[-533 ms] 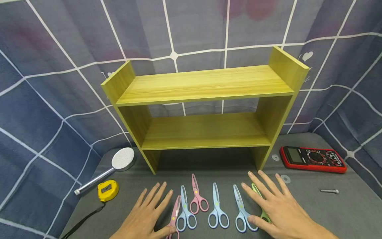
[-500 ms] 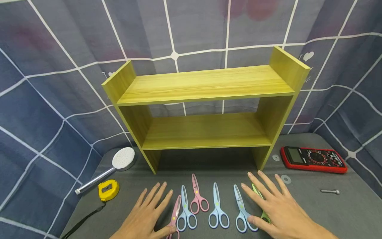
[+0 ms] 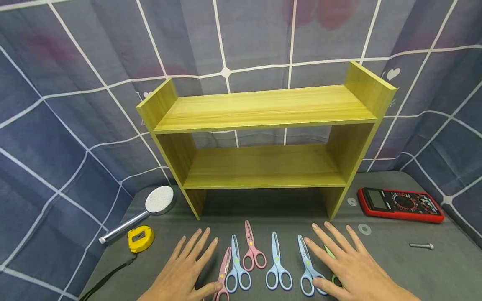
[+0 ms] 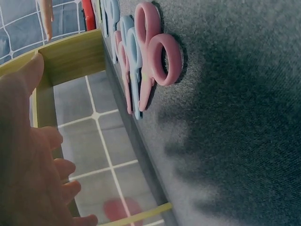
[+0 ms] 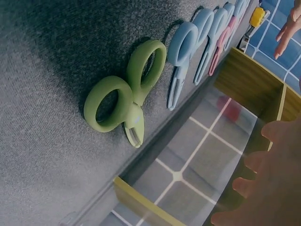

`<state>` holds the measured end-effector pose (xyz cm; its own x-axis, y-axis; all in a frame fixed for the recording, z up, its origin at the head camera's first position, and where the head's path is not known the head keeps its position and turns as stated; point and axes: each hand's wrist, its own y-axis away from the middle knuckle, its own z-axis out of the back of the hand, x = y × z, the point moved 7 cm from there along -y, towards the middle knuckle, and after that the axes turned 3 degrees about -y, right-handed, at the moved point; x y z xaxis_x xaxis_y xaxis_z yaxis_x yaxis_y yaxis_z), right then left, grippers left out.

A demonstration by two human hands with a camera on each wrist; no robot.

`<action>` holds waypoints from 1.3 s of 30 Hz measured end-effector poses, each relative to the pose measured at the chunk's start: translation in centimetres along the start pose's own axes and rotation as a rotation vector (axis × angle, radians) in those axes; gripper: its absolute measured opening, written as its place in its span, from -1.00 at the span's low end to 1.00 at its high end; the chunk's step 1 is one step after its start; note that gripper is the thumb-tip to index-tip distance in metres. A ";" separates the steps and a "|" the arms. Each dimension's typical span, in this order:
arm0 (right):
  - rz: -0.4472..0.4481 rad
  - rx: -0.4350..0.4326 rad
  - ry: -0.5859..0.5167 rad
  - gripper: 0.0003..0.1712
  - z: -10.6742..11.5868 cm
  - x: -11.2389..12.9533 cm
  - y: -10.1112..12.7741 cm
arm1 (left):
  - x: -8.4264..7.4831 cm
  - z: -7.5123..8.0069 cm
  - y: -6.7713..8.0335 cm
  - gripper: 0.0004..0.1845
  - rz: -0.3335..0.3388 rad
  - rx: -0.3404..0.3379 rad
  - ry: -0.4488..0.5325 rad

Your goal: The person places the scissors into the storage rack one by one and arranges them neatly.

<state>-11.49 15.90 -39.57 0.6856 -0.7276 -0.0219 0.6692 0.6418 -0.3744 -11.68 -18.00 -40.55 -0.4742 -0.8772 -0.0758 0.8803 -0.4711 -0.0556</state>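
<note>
A row of scissors is lying along the table's near edge: the green scissors [image 5: 126, 100] under the right hand [image 3: 352, 267], the pink scissors [image 3: 224, 274] beside the left hand [image 3: 184, 271]. Both hands are hovering flat with relaxed, spread fingers, grasping nothing. Pinching each pair at its loops, blades closed, looks like the cleanest pickup. The wooden shelf [image 3: 263, 138] is standing behind.

Grey table [image 3: 395, 271], scissors [image 3: 277, 265], wooden shelf [image 3: 263, 167]

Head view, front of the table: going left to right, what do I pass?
Tape measure → left hand → pink scissors → blue scissors → pink scissors → blue scissors → blue scissors → right hand → bolt.
</note>
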 end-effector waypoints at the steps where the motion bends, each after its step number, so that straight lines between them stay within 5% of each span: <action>1: -0.003 0.006 0.000 -0.12 -0.1 0.0 0.0 | 0.0 0.0 0.0 -0.05 0.001 0.001 0.001; 8: -0.033 0.047 -0.016 -0.15 -0.8 0.0 0.4 | 0.5 0.6 0.2 -0.13 0.025 -0.125 -0.003; 12: -0.038 0.046 -0.047 -0.16 -1.3 -0.2 0.9 | 1.0 2.1 -0.7 -0.22 0.048 -0.352 0.079; 15: -0.088 0.065 -0.104 -0.16 -1.9 -0.8 1.6 | 2.5 3.8 -1.5 -0.33 0.135 -0.580 0.226; 18: -0.180 0.189 -0.208 -0.19 -3.4 -1.9 2.6 | 5.0 5.2 -2.2 -0.42 0.237 -0.786 0.464; 20: -0.236 0.297 -0.250 -0.18 -4.7 -2.6 3.5 | 6.7 5.8 -2.8 -0.42 0.299 -0.866 0.640; 23: -0.243 0.417 -0.270 -0.11 -6.5 -3.4 5.0 | 9.0 6.3 -4.3 -0.32 0.363 -0.857 0.865; 28: -0.186 0.525 -0.232 -0.06 -8.8 -4.2 6.7 | 11.0 6.5 -7.6 -0.21 0.377 -0.690 1.047; 33: -0.193 0.570 -0.243 -0.09 -9.5 -4.6 7.0 | 11.3 6.1 -9.7 -0.39 0.331 -0.661 1.090; 39: -0.192 0.558 -0.302 -0.20 -9.0 -4.3 6.8 | 11.4 5.4 -9.6 -0.58 0.358 -0.733 1.083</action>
<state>-12.49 21.19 -50.34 0.5355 -0.7936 0.2889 0.7797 0.5960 0.1921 -25.47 -24.03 -35.51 -0.2937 -0.2670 -0.9179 0.9083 0.2212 -0.3550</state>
